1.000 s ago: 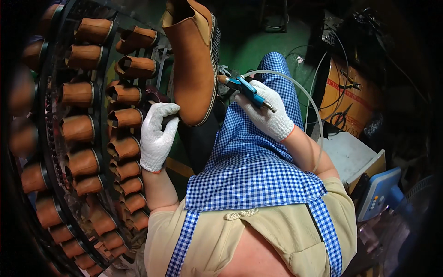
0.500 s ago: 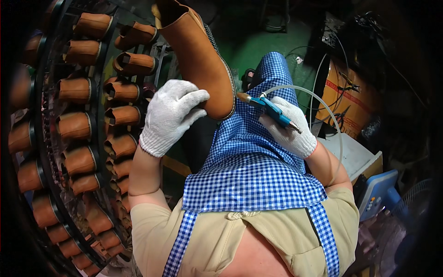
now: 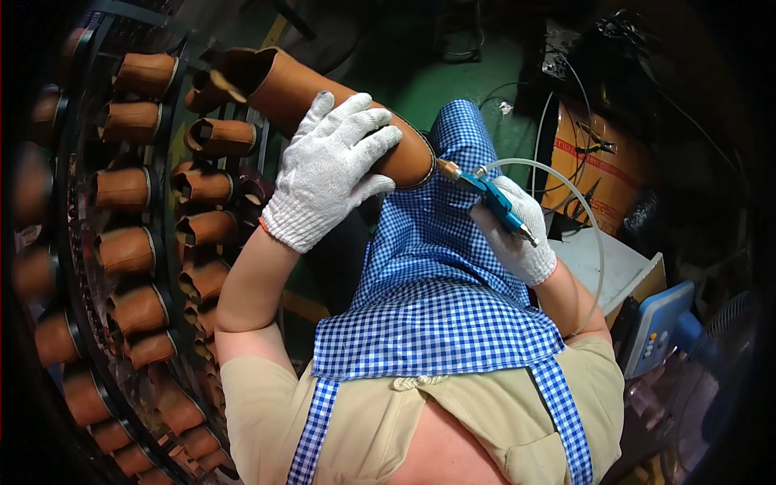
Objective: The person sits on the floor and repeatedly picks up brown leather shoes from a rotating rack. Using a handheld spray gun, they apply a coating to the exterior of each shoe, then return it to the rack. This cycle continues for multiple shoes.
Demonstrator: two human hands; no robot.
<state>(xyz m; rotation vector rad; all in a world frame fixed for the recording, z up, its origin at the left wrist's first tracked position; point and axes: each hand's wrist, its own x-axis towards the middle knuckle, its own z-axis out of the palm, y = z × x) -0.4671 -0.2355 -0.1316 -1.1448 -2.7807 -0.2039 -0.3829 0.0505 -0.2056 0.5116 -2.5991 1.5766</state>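
A brown leather boot (image 3: pixel 288 90) lies tilted in front of me, its opening toward the upper left and its toe above my apron-covered lap. My gloved left hand (image 3: pixel 331 166) grips it across the upper, fingers slightly apart and thumb near the toe. In my gloved right hand (image 3: pixel 517 230) is a blue pen-shaped applicator (image 3: pixel 495 200) with a tan tip and a clear tube. That tip meets, or nearly meets, the pale welt along the toe's edge. Some right fingers are hidden under the applicator.
Racks at the left hold several similar brown boots (image 3: pixel 129 250). An orange-yellow box (image 3: pixel 594 153) with cables and scissors stands at the right. Nearer me are a white tabletop (image 3: pixel 606 259) and a fan's blue control base (image 3: pixel 659 331).
The boot has turned so its opening swung left and lower. My left hand has moved from beside the toe onto the upper, fingers now stretched across it. The applicator has shifted slightly right.
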